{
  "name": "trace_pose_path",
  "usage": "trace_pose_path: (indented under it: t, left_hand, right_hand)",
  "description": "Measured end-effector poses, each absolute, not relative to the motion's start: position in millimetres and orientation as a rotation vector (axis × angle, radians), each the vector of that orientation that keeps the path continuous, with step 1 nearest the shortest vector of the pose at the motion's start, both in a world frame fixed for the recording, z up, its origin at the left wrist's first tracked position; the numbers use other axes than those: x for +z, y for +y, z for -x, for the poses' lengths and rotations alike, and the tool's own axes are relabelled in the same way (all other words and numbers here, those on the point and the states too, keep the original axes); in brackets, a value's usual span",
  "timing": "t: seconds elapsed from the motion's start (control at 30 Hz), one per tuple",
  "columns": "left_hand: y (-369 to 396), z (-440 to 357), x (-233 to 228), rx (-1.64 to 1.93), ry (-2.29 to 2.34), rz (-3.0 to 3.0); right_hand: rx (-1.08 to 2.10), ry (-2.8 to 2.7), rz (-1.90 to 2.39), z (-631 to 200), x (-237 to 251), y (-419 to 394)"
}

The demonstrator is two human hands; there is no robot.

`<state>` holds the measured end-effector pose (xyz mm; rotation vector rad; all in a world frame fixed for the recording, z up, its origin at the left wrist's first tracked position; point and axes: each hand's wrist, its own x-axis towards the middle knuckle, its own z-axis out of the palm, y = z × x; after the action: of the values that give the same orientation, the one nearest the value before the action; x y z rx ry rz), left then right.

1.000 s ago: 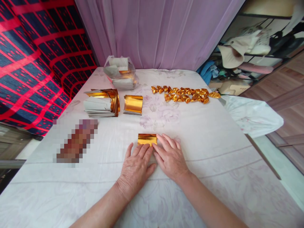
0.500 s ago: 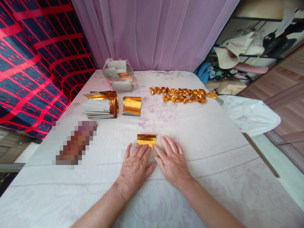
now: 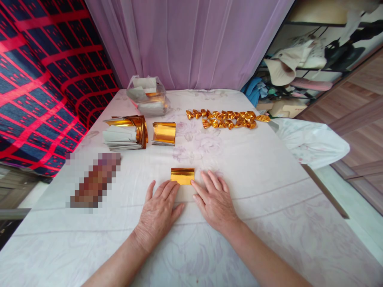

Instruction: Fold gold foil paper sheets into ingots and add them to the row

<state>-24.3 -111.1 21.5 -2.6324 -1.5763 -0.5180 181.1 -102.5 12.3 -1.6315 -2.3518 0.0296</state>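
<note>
A small rectangle of shiny gold foil paper (image 3: 182, 175) lies flat on the table, its near edge toward me. My left hand (image 3: 160, 205) rests palm down with fingers stretched out, its fingertips at the paper's near left edge. Flat and spread, my right hand (image 3: 215, 201) touches the near right corner with its index fingertip. Farther back is a small stack of gold foil sheets (image 3: 164, 132). Beside it on the left stands a larger pile of folded foil paper (image 3: 122, 134), grey-white and gold. Several folded gold foil pieces (image 3: 229, 118) lie in rows at the back right.
A clear plastic bag (image 3: 148, 95) of foil paper stands at the back left. A blurred-out reddish object (image 3: 96, 179) lies at left on the flowered tablecloth (image 3: 191, 247). Purple curtain (image 3: 191, 44) hangs behind; a shelf with a cap (image 3: 283, 69) stands at right.
My left hand has slid left along the foil paper's near edge, uncovering more of it. My right hand keeps its place at the corner. The whole view has shifted slightly.
</note>
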Motion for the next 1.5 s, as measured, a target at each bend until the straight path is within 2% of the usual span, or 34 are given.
trace_pose_path:
  t: [0.7,1.0,1.2,1.5]
  left_hand:
    - [-112.5,35.8,23.1,-0.540,-1.596,2.554]
    - [-105.0,28.3,17.5,-0.434,-1.597,2.647]
    - [-106.6,28.6,18.4,-0.453,-1.565,2.622]
    - [-107.3,30.2,17.4,-0.424,-1.585,2.614]
  right_hand:
    - [-0.049,-2.344,1.596,-185.5,13.6,-100.7]
    - [-0.094,-2.291,1.559,-184.6,11.7,-99.0]
    - [-0.006,-2.455,1.469,-161.4,14.5,-97.2]
    - [-0.011,-2.438,1.606,-178.0,10.5,-99.3]
